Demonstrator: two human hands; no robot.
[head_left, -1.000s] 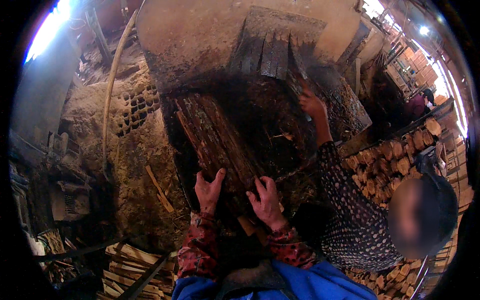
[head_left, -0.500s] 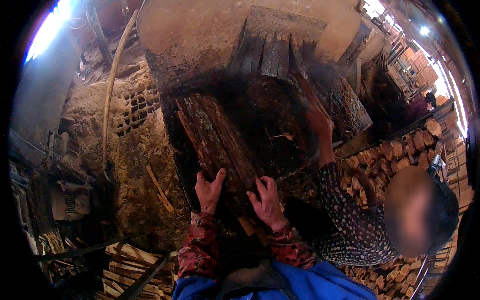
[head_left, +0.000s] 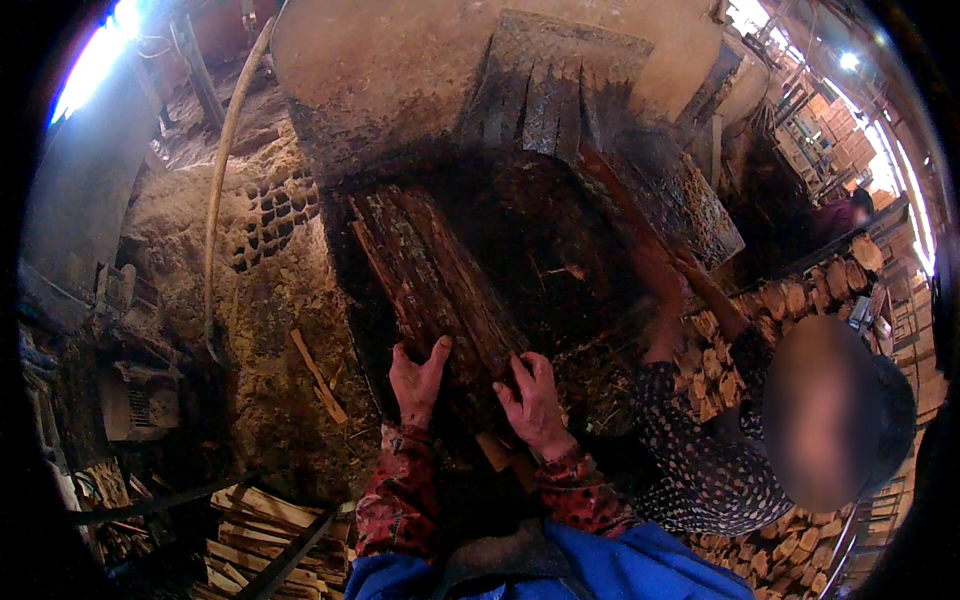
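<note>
Several long, bark-covered wood slabs (head_left: 430, 270) lie side by side, running from between my hands toward the far wall. My left hand (head_left: 418, 382) grips their near left edge, its thumb up on the bark. Across from it my right hand (head_left: 540, 408) holds the near right edge, fingers against the wood. Under my wrists, the slabs' near ends are dark and partly hidden. To the right, a co-worker's hands (head_left: 665, 290), blurred by motion, are at a long reddish-brown slab (head_left: 615, 195) that slants toward the wall.
A dark pit-like area (head_left: 540, 240) with loose bark lies beyond my right hand. Dark boards (head_left: 550, 110) lean on the earthen wall (head_left: 400, 80). Stacked firewood (head_left: 790, 300) stands behind the co-worker (head_left: 700, 450), close on my right. A long pole (head_left: 225, 180) leans at left; split wood (head_left: 265, 540) lies lower left.
The co-worker's arm has drawn back toward the near side, and a second hand now shows beside a long reddish-brown slab. My hands and the slabs between them have hardly moved.
</note>
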